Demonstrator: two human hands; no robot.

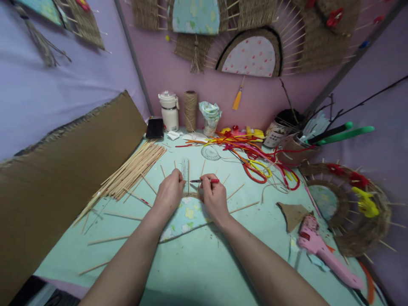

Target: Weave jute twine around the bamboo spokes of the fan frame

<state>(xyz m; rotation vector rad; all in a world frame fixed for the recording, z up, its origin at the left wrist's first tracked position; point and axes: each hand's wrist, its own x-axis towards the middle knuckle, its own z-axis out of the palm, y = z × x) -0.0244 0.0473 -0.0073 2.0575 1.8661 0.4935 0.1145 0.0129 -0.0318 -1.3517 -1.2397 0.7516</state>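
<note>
A half-round piece covered in pale blue flowered fabric (188,213) lies on the table, with thin wooden sticks (245,207) fanning out around its curved edge. My left hand (168,190) is closed at the lower end of a clear ruler (185,167), which stands alongside one of the upper sticks. In my right hand (216,199), a pen (214,181) with a red end is pinched between the fingers. Its dark tip points left toward that stick, close to the ruler. My wrists and hands cover parts of the fabric piece's sides.
A heap of loose sticks (127,172) lies left beside a cardboard panel (73,157). Red-handled scissors (255,173) rest among coloured cords (236,146). A pink glue gun (331,257) and a woven round piece (360,238) are at right. Twine (190,111) and a white bottle (170,114) stand behind.
</note>
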